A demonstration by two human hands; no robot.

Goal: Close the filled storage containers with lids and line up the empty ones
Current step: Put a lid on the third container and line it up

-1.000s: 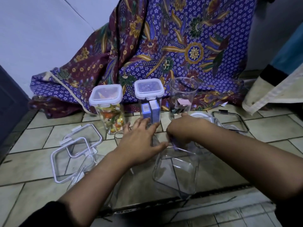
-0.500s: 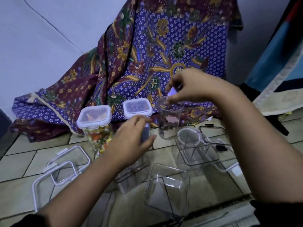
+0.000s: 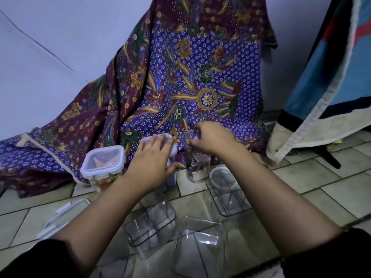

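Observation:
Three tall clear containers stand before the batik cloth. The left one [image 3: 103,164] holds colourful pieces and has a white lid on. My left hand [image 3: 152,161] lies flat on the lid of the middle container [image 3: 170,142], fingers spread, thumb at its side. My right hand [image 3: 210,137] is pinched at the mouth of the open container [image 3: 197,171], which holds a few pale items; a small pale piece [image 3: 196,139] shows at the fingertips. Three empty containers, the left [image 3: 152,227], the middle [image 3: 198,243] and the right [image 3: 226,194], sit nearer me.
A loose clear lid with a white rim [image 3: 66,215] lies on the tiled floor at the left, partly under my forearm. The purple batik cloth [image 3: 200,87] drapes down the wall behind. A blue hanging fabric [image 3: 331,77] fills the right side.
My right hand has come down from above the open container to its rim. My left hand has moved up onto the middle container's lid. The camera has tilted upward.

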